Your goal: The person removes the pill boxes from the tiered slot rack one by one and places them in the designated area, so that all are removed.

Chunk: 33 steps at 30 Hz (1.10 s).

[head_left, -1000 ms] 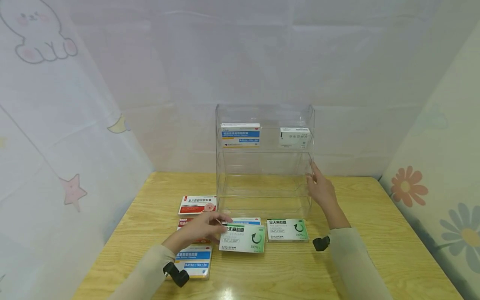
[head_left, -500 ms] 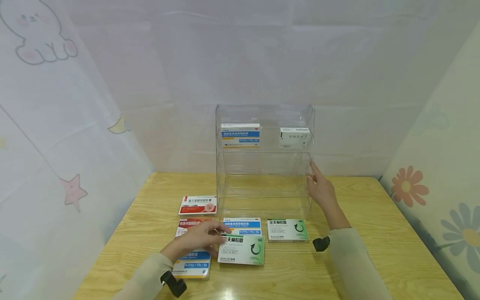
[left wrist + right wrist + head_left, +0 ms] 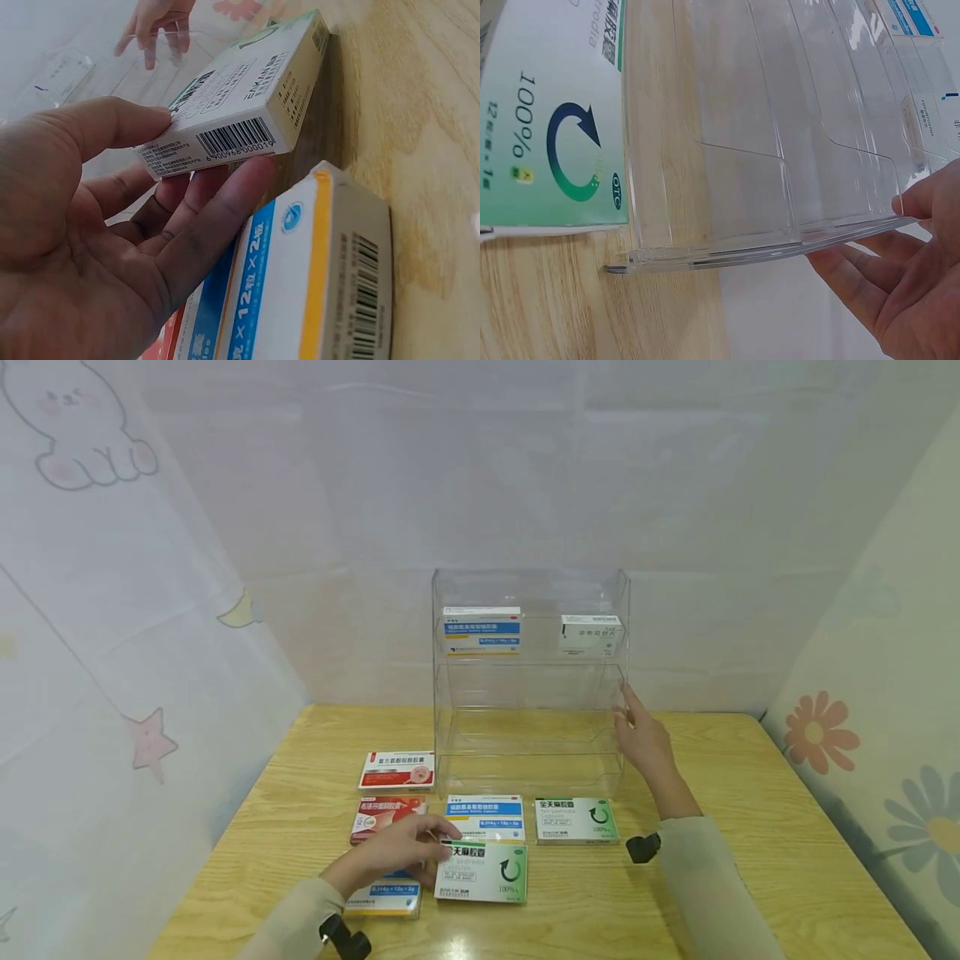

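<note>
L grip [image 3: 396, 852] pinches green-white box [image 3: 483, 874] by L end only, over bench [image 3: 573, 910] nr blue-white box [image 3: 392, 897]; if pinch slackens, far end cd droop, or low carry cd clip that blue-white box. R grip [image 3: 647, 743] pinches clear rack [image 3: 528, 768] side; tug might shift it.

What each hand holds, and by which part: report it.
The left hand pinches a green-and-white box by its barcoded end. The right hand grips the clear rack by its right side wall.
</note>
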### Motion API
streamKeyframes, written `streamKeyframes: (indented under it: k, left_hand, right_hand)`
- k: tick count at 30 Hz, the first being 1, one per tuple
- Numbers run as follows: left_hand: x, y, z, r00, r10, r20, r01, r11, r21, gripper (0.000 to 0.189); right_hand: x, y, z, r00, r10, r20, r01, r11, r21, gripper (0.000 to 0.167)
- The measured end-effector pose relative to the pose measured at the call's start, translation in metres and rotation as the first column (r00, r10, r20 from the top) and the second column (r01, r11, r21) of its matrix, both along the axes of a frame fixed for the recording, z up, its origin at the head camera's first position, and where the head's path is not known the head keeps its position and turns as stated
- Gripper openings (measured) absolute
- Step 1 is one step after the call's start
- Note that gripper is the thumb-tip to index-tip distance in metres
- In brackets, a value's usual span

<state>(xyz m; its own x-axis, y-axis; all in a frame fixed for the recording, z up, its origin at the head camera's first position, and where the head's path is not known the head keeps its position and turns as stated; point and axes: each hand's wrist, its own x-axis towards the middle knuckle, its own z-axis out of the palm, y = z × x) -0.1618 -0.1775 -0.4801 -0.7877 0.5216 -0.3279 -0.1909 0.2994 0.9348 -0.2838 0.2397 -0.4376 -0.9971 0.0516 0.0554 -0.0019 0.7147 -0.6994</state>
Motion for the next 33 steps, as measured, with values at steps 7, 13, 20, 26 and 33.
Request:
streamKeyframes:
  k: [7, 13, 20, 26, 33]
  left_hand:
    - [0.002, 0.001, -0.002, 0.998, -0.020, -0.052, 0.017, 0.999, -0.049, 0.029]
    - [0.002, 0.005, 0.001, 0.972, -0.102, -0.213, 0.060, 0.979, -0.195, 0.025]
    - [0.003, 0.008, 0.003, 0.902, -0.196, -0.383, 0.047, 0.929, -0.366, 0.024]
    - [0.006, 0.011, 0.012, 0.898, -0.211, -0.386, 0.046, 0.918, -0.394, 0.023]
    - [0.007, 0.012, 0.023, 0.885, -0.227, -0.407, 0.033, 0.902, -0.431, 0.025]
  right_hand:
    - [0.000, -0.001, -0.001, 1.000, -0.005, 0.020, 0.005, 1.000, -0.003, 0.061]
    - [0.001, -0.001, -0.001, 1.000, 0.004, 0.017, -0.004, 1.000, -0.005, 0.061]
    - [0.002, -0.001, 0.000, 1.000, 0.009, -0.011, -0.009, 1.000, 0.006, 0.060]
    - [0.002, -0.001, 0.000, 1.000, 0.011, -0.005, -0.011, 1.000, -0.003, 0.061]
    - [0.002, -0.001, 0.001, 1.000, 0.005, -0.002, -0.005, 1.000, 0.000, 0.061]
